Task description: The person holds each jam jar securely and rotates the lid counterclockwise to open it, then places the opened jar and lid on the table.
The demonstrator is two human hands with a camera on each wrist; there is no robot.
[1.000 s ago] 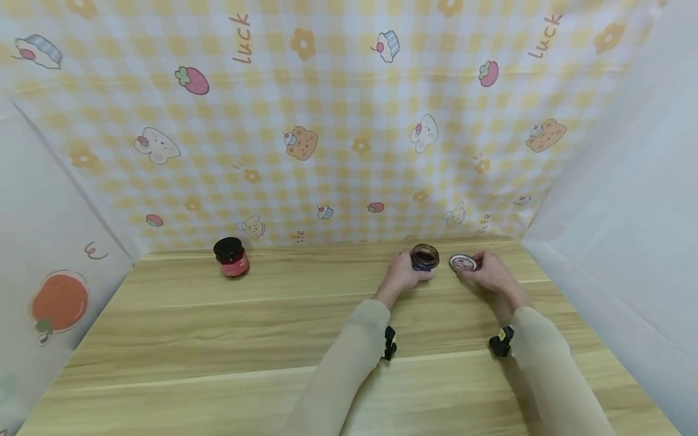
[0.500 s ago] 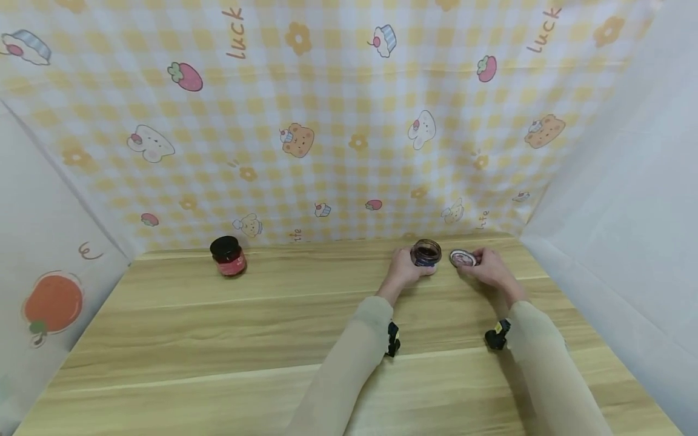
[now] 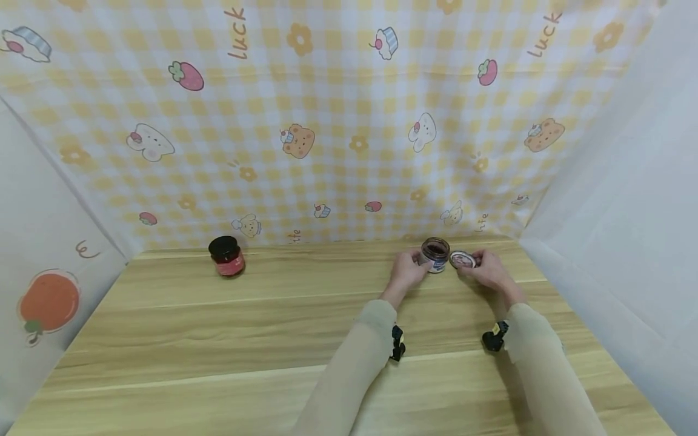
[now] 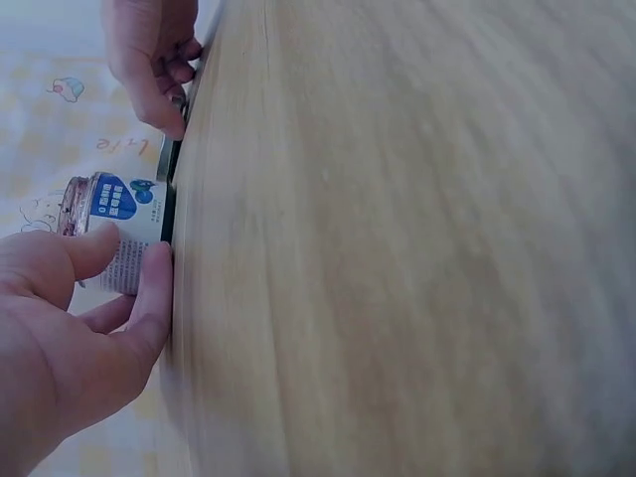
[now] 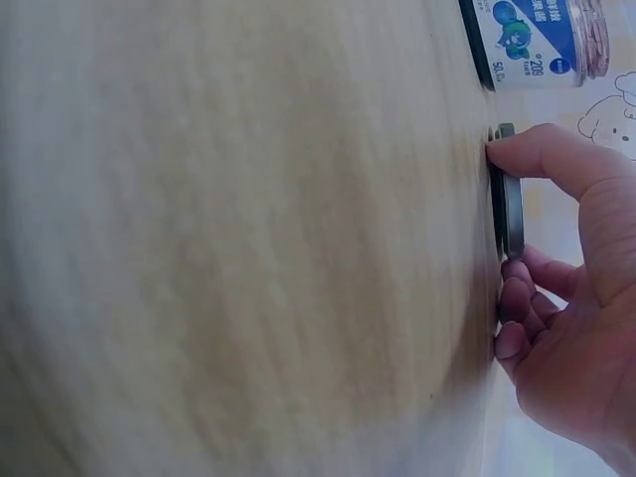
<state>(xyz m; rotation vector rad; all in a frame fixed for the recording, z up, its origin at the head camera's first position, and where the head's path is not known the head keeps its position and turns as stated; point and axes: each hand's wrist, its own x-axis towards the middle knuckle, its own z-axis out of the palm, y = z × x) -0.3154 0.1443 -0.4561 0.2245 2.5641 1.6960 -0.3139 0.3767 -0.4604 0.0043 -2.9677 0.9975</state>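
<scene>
Standing at the left on the wooden table [image 3: 218, 339] is a red-label jar [image 3: 228, 257], with a long stretch of wood between it and the left hand [image 3: 408, 272], so most room to move is that way. The left hand grips the blue-label jar [image 3: 438, 259] from the left, fingers and thumb on its side. That jar sits upright with no top on, and it looks like hard, smooth glass: I guess a bit heavy, slippery and easy to break, so hold it round its middle. Just beside it is the lid [image 3: 462, 260], about flat on the wood. It looks thin, light and stiff, best held by its rim, where the right hand [image 3: 489, 270] pinches it between thumb and fingers. The table's back edge and patterned cloth [image 3: 349, 109] are close behind; past the right hand is a white wall [image 3: 616, 181].
</scene>
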